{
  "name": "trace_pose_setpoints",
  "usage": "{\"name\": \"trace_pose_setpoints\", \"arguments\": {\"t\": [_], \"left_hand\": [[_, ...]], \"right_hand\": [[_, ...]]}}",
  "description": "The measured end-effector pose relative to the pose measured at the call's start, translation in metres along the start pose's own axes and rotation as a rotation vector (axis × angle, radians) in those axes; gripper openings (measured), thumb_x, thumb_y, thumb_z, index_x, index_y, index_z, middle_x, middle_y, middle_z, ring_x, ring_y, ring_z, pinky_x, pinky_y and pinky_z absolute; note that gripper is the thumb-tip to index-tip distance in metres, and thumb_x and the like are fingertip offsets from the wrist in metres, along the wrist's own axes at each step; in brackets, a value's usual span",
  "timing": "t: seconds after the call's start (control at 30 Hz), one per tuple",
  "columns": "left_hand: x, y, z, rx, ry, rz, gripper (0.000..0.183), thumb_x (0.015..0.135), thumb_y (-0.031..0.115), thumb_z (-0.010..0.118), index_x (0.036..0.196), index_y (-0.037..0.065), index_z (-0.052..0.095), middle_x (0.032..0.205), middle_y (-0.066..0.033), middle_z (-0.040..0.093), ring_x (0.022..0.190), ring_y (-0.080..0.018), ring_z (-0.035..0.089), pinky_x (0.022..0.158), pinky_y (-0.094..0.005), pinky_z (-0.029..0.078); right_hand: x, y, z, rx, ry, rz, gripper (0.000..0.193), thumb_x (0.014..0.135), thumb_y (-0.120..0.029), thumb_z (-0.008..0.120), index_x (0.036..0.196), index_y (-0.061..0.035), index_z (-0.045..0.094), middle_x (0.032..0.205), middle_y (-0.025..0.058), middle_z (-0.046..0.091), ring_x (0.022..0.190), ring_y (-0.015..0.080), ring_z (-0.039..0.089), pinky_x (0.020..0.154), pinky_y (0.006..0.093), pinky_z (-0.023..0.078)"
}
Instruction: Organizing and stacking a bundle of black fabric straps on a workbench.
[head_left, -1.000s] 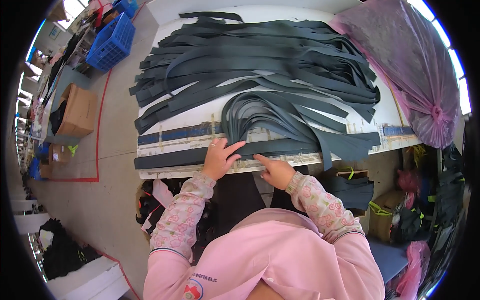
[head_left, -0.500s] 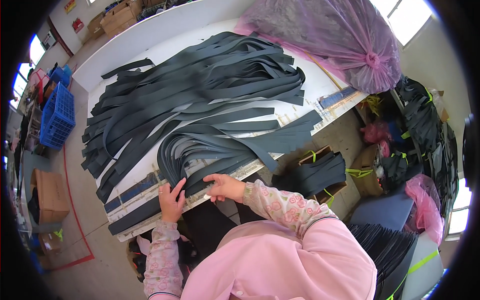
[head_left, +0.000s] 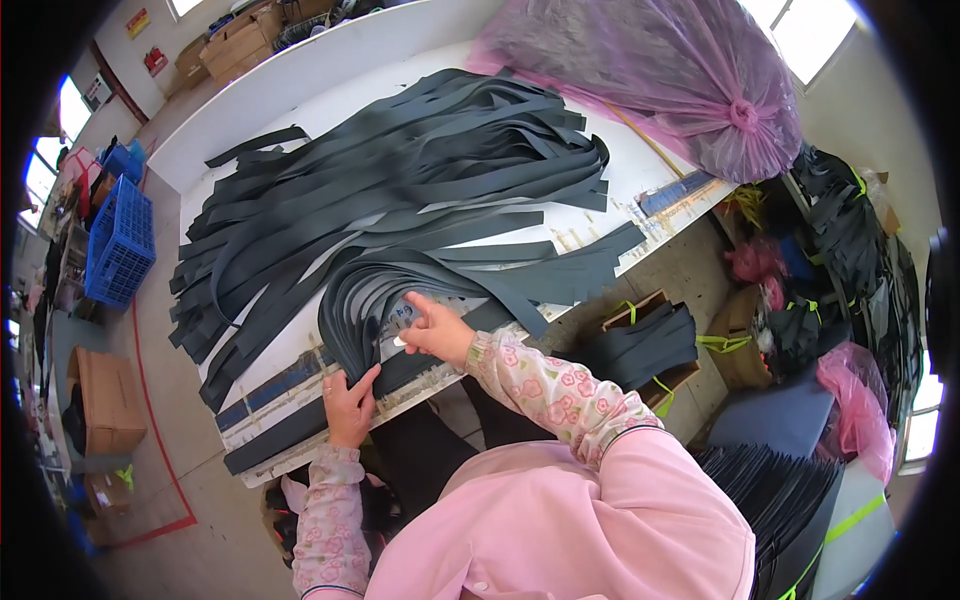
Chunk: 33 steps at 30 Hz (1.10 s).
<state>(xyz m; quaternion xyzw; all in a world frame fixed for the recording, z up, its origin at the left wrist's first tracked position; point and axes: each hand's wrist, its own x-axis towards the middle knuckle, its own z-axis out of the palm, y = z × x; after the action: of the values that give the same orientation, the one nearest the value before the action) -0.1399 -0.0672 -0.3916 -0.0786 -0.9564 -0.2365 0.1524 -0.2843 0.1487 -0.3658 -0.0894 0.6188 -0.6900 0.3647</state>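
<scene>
Left hand [head_left: 349, 408], fingers apart, and right hand [head_left: 440, 333], grip unclear, are beside looped strips [head_left: 345, 305] near the tabletop's [head_left: 287, 343] front edge.

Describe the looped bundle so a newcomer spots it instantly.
On the white table lies a broad spread of dark strips. On the near side, by the left hand, is the looped bundle, set apart by its strips curving together in a nested arch.

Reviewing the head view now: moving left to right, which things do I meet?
Blue crate → left hand → right hand → boxed dark strips → lower-right pink plastic.
</scene>
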Motion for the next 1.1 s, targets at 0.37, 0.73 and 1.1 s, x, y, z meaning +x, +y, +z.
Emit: {"name": "trace_pose_setpoints", "arguments": {"t": [0.37, 0.73, 1.1], "left_hand": [[0.01, 0.004, 0.0, -0.056, 0.011, -0.052, 0.053, 0.079, 0.012, 0.071, 0.13, 0.026, 0.067, 0.086, -0.0104, 0.045, 0.081, -0.0306, 0.045, 0.075, -0.0426, 0.041], [-0.001, -0.003, -0.003, -0.08, 0.002, -0.071, 0.054, 0.079, 0.009, 0.069, 0.13, 0.026, 0.066, 0.089, -0.0092, 0.048, 0.085, -0.0307, 0.047, 0.078, -0.0418, 0.043], [-0.001, -0.004, -0.001, -0.076, 0.011, -0.076, 0.055, 0.079, 0.008, 0.069, 0.13, 0.027, 0.066, 0.09, -0.01, 0.049, 0.086, -0.0316, 0.048, 0.079, -0.0422, 0.044]], "right_hand": [[-0.014, 0.038, 0.04, -0.576, 0.028, -0.266, 0.021, 0.087, -0.011, 0.069, 0.106, -0.0042, 0.062, 0.066, 0.0098, 0.06, 0.059, 0.0238, 0.06, 0.06, 0.0374, 0.049], [-0.009, 0.048, 0.072, -0.835, 0.058, -0.32, 0.009, 0.085, -0.018, 0.068, 0.09, -0.0099, 0.067, 0.065, 0.0077, 0.065, 0.062, 0.0306, 0.065, 0.072, 0.0426, 0.047], [-0.007, 0.045, 0.072, -0.9, -0.017, -0.223, 0.009, 0.085, -0.017, 0.068, 0.088, -0.0088, 0.067, 0.071, 0.0088, 0.068, 0.065, 0.0274, 0.066, 0.072, 0.041, 0.047]]}}
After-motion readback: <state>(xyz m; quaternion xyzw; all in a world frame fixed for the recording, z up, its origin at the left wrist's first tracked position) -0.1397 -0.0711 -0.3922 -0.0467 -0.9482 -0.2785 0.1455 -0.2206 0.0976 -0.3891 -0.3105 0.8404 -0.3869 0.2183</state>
